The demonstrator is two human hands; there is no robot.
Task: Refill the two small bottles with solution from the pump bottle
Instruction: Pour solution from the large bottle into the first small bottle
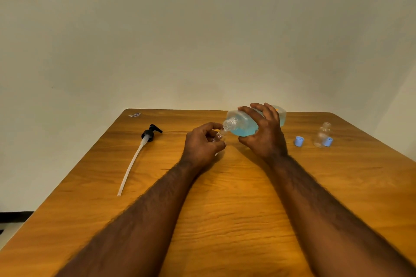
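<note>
- The right hand (pixel 262 132) is wrapped around the pump bottle (pixel 245 122), thumb underneath and fingers curled over the top. The bottle is up off the table (pixel 225 209), tipped on its side, open neck pointing left and down. Blue liquid sits in the lower part.
- The left hand (pixel 202 141) grips the first small bottle (pixel 219 136) mid-table, fingers curled round it. Its mouth is right under the big bottle's neck; touching or just shy of it, can't tell. Fingers hide most of it, so no idea how full it is.
- The second small bottle (pixel 323 135) stands upright over on the right side, clear, cap off.
- The left blue cap (pixel 299 141) sits near it on the left, apart. The right blue cap (pixel 328 141) is tucked against its base.
- The pump head (pixel 148 135) lies flat on the left, black top at the far end, white tube running toward the near side.
- There's a little scrap (pixel 134 115) at the far left corner, too small to make out.
</note>
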